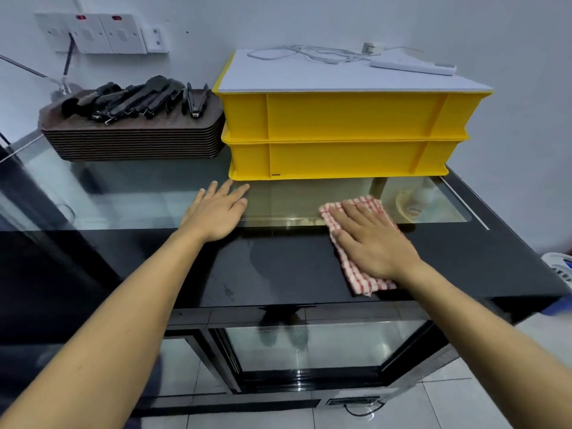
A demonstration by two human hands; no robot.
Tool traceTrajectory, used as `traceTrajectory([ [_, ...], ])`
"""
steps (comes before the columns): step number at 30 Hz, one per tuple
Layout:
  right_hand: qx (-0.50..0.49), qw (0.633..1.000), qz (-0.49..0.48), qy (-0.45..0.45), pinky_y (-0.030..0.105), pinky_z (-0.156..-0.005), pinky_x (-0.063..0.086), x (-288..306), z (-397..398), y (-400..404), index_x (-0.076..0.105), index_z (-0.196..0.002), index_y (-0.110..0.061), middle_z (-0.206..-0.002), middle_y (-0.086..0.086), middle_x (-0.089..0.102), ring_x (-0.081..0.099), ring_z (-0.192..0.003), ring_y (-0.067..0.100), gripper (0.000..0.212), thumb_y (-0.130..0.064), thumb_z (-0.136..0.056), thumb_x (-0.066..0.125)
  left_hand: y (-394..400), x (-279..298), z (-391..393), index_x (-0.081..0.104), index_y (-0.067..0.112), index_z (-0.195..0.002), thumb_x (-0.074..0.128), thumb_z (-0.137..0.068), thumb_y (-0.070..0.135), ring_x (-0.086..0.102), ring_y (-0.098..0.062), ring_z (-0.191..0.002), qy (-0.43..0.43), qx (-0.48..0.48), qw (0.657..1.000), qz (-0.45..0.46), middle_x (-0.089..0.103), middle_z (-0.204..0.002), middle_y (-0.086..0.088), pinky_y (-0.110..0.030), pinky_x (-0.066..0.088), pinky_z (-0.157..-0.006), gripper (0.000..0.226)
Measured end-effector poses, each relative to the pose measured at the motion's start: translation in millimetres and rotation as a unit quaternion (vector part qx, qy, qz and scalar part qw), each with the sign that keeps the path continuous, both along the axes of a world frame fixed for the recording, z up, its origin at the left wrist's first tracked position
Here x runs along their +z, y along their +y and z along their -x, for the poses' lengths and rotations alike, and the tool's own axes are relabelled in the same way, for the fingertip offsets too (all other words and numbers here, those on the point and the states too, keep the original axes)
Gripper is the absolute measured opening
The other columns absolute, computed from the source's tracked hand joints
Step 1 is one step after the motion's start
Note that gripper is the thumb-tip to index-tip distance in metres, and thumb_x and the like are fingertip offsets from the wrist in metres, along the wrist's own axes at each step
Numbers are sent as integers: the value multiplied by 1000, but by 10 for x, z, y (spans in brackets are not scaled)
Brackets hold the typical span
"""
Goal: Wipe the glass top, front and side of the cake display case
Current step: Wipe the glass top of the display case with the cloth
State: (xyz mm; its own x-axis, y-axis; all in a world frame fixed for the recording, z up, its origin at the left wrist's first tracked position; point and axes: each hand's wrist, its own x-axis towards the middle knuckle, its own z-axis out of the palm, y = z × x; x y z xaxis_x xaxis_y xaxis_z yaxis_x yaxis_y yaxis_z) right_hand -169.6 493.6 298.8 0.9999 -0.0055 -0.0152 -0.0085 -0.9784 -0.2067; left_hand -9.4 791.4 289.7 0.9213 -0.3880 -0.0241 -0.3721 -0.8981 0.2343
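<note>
I am extending both forearms from the lower corners of the frame toward the glass top (139,193) of the cake display case (278,274). My left hand (216,212) is lying palm down at centre frame, fingers straight and slightly spread, grasping nothing, with the fingertips reaching toward the lower yellow crate (337,159). My right hand (371,243) is pressing flat, fingers straight and together, on the red-and-white checked cloth (356,274) right of centre.

The cloth is lying with its long axis running from the upper left near the clear glass panel to the lower right near the front edge of the case; one end is pointing toward the crates. It is straddling the boundary between the clear panel and the black border.

My right palm is covering the middle of the cloth. The contents beneath the glass are blurred by reflections. The case front, at the bottom of the frame, is partly hidden by my forearms. A stack of brown trays (133,140) carrying black tongs (139,100) is sitting at upper left.
</note>
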Motion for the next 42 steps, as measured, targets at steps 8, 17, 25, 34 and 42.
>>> traceTrajectory([
  [8,-53,999,-5,8,51,-128,-6,-35,-815,598,0,-166,-30,-174,7,-6,-5,-160,34,65,-55,-107,11,-27,13,-19,13,51,-163,16,-110,52,-10,-29,-161,11,22,1000,6,-12,-175,-3,-45,-3,-129,53],
  [17,34,999,8,-7,34,-129,-8,-29,185,288,4,-163,-45,-171,-14,-10,-11,-159,9,57,-54,-109,18,63,10,-133,4,46,-165,17,-109,56,-7,-30,-161,25,-25,999,-10,-6,-175,-1,-47,-2,-129,58],
  [25,-132,991,-17,13,49,-128,-6,-13,-850,478,0,-166,-30,-174,6,-8,-7,-160,31,66,-53,-106,14,159,-2,-214,-3,28,-167,20,-110,56,-6,-24,-161,29,-42,999,2,-7,-174,4,-43,-1,-131,68],
  [34,140,990,7,5,37,-129,-10,-7,2,1077,1,-161,-45,-170,-12,-10,-13,-157,8,60,-59,-104,10,290,-29,-336,7,33,-167,19,-112,44,0,-25,-162,7,-60,998,15,2,-175,1,-45,1,-129,57],
  [42,-103,995,4,17,49,-129,-6,-11,-914,631,1,-166,-31,-174,5,-7,-7,-160,28,67,-55,-105,15,272,-40,-305,3,36,-167,15,-111,47,-6,-26,-161,-6,-49,999,-9,-4,-176,0,-47,-2,-130,58],
])
